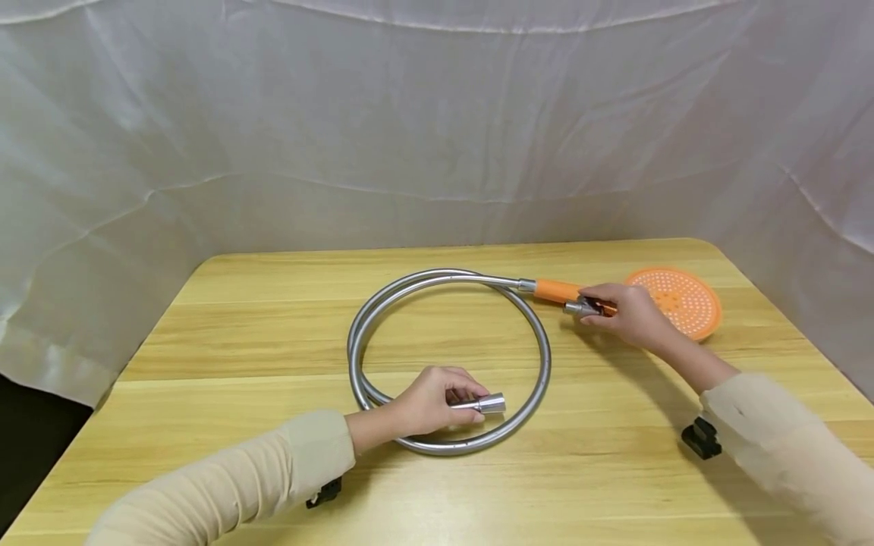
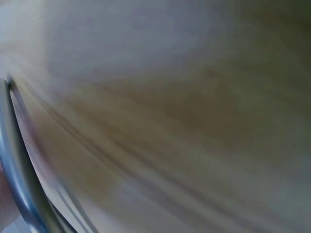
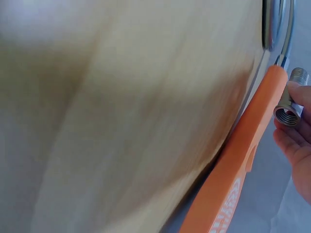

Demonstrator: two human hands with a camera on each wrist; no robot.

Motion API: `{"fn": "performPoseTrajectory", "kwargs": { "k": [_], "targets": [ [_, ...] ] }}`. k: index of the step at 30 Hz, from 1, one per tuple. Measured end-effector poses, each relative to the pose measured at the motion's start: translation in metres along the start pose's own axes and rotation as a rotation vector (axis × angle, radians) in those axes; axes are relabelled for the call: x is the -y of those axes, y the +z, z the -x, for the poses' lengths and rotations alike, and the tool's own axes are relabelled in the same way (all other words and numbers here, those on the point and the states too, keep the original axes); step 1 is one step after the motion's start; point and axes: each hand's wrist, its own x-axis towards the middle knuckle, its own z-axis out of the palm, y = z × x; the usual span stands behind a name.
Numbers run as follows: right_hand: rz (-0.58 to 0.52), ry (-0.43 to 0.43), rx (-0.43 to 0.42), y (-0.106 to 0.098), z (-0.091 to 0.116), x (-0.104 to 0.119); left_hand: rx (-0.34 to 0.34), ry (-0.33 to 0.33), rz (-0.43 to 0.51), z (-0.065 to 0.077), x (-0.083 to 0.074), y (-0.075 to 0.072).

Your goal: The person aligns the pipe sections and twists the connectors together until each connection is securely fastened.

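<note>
My left hand [image 1: 432,400] pinches the free end of a metal shower hose [image 1: 544,356], just behind its chrome conical connector [image 1: 493,403]. That connector points right, inside the hose's coil. A curve of the hose [image 2: 19,170] also shows at the left edge of the left wrist view. Between thumb and fingers, my right hand [image 1: 636,315] holds a short metal threaded fitting [image 3: 289,103], with threads inside its near end and outside its far end. It is just in front of the orange shower head's handle [image 1: 554,290], which is joined to the hose's other end.
The wide perforated face of the shower head [image 1: 693,303] lies at the table's right, partly behind my right hand. A pale cloth [image 1: 437,136] hangs round the back and sides of the wooden table [image 1: 225,341]. Black wrist mounts [image 1: 701,437] sit under both sleeves.
</note>
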Motion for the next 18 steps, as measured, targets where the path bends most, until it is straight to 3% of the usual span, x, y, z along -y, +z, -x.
{"fn": "performPoseTrajectory", "kwargs": {
  "k": [11,18],
  "targets": [
    [-0.001,-0.113,-0.033,0.01,0.005,0.014,-0.011,-0.022,0.025,-0.001,0.001,0.001],
    [-0.006,-0.229,-0.06,0.016,0.012,0.025,-0.033,-0.048,0.009,-0.002,0.001,0.001]
  ]
}}
